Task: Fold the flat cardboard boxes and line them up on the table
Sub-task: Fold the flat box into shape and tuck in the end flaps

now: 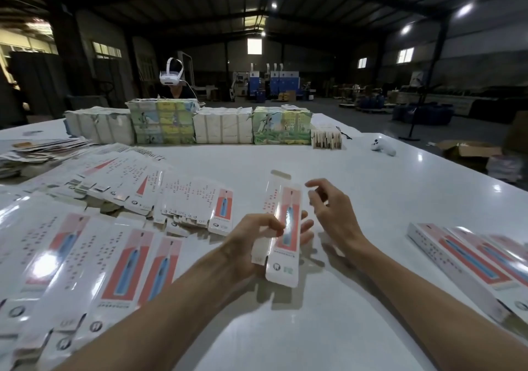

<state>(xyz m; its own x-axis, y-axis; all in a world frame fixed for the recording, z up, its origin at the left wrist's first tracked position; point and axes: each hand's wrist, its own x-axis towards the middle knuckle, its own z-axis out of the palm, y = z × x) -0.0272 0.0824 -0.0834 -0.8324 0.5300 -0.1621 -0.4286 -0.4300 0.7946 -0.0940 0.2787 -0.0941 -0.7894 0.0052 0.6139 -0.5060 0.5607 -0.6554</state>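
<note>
My left hand (pixel 257 239) grips a long white carton (pixel 283 228) with a red panel, held above the white table (pixel 357 199); its far end flap stands open. Just right of the carton's upper half hovers my right hand (pixel 328 210), fingers spread and holding nothing. Flat unfolded cartons (pixel 94 256) lie fanned over the left side of the table. Folded cartons (pixel 480 262) lie side by side in a row at the right edge.
Wrapped bundles of stock (pixel 188 125) form a wall across the far side of the table. A person wearing a white headset (pixel 171 78) stands behind them. A white controller (pixel 383 146) lies far right. An open brown box (pixel 468 150) sits on the floor beyond the right edge.
</note>
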